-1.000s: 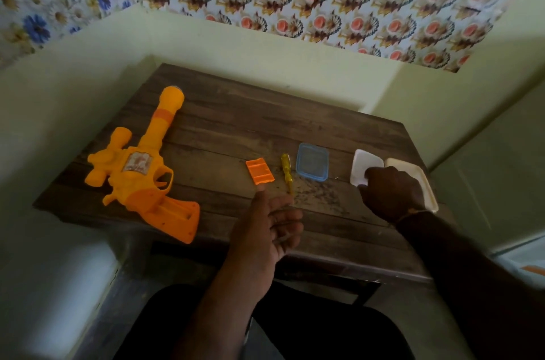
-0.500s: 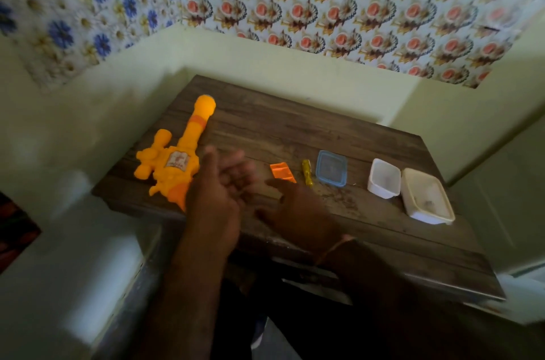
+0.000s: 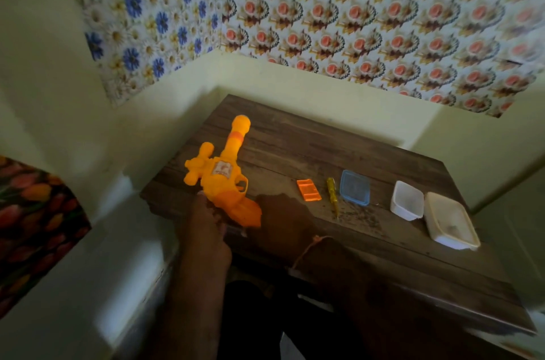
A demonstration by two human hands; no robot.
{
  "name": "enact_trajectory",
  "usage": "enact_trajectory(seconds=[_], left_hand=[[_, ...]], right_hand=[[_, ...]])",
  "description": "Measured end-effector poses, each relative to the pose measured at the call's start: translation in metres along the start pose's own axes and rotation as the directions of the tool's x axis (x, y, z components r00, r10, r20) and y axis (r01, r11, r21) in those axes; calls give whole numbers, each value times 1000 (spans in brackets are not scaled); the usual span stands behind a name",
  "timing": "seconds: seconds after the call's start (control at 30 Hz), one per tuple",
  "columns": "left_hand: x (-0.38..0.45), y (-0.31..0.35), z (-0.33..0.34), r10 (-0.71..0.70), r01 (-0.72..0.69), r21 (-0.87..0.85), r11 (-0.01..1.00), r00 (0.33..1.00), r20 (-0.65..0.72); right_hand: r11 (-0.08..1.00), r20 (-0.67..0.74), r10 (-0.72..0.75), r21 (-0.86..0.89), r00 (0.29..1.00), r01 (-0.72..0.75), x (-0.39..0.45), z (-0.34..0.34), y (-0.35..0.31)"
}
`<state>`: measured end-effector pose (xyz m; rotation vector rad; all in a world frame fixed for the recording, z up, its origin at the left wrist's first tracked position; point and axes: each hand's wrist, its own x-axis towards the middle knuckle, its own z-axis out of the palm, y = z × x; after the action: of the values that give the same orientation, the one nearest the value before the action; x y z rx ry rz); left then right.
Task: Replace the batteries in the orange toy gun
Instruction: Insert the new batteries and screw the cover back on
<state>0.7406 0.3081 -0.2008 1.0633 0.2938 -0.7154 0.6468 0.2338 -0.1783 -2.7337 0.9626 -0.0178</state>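
The wooden counter point(image 3: 339, 141) fills the middle of the view, and the orange toy gun point(image 3: 222, 175) lies at its near left corner. Its long axis runs from the handle at the near edge, angled a little right, up to the barrel tip on the far side, leaning slightly right.

Both hands meet at that handle end. The left hand point(image 3: 206, 230) comes in from the near left, touching the gun body by the handle; I cannot tell whether its grip is closed round it. The right hand point(image 3: 283, 218) lies just right of the handle, too dark and blurred to read its fingers.

Well to the right sit the cream tub point(image 3: 451, 221), white tub point(image 3: 407, 200), blue lid point(image 3: 354, 187), yellow screwdriver point(image 3: 331, 191) and orange battery cover point(image 3: 308, 190). The left hand seems nearer, so it would likely steady the gun.
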Motion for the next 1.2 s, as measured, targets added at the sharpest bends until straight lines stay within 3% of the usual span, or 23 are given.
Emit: enact_trajectory(seconds=[0.13, 0.27, 0.37, 0.43, 0.47, 0.5, 0.53, 0.57, 0.6, 0.63, 0.7, 0.83, 1.03, 1.2], left_hand=[[-5, -25, 8, -107, 105, 25, 994, 986, 131], [-19, -30, 19, -150, 148, 35, 988, 902, 404], [-31, -37, 28, -187, 202, 3, 979, 902, 388], [-36, -40, 27, -209, 236, -20, 972, 896, 391], [-35, -41, 27, -205, 231, -19, 973, 897, 392], [-36, -41, 26, -197, 219, -11, 976, 898, 393], [-37, -41, 26, -190, 209, -7, 978, 903, 386], [-39, -41, 26, -183, 202, -12, 979, 908, 377], [-43, -41, 27, -175, 194, -15, 981, 913, 370], [-45, -41, 27, -169, 190, -22, 982, 916, 365], [-53, -40, 29, -168, 185, -8, 983, 910, 379], [-62, -46, 30, -183, 195, 9, 981, 905, 385], [-57, -61, 20, -148, 130, 73, 989, 916, 372], [-53, -63, 21, -175, 166, 57, 985, 910, 376]], right_hand=[[977, -103, -28, 206, 994, 49, -18, -1, 17], [948, -129, 5, 317, 992, 36, -48, -7, 30], [957, -158, 15, 289, 987, 32, -68, -12, 37], [837, -185, 156, 546, 970, -30, -79, -25, 43], [635, -150, 321, 766, 935, -95, -83, -31, 48], [288, -15, 479, 947, 878, -141, -87, -36, 56], [-125, 169, 533, 985, 829, -121, -90, -39, 63], [-456, 320, 513, 888, 796, -63, -93, -39, 73], [-650, 418, 480, 760, 771, -8, -96, -36, 83], [-745, 470, 456, 666, 756, 35, -96, -33, 90], [-817, 504, 460, 563, 731, 126, -98, -29, 96], [-832, 522, 492, 518, 697, 200, -101, -27, 91], [-806, 411, 407, 582, 816, 109, -102, -18, 82], [-743, 367, 390, 667, 845, 54, -100, -15, 75]])
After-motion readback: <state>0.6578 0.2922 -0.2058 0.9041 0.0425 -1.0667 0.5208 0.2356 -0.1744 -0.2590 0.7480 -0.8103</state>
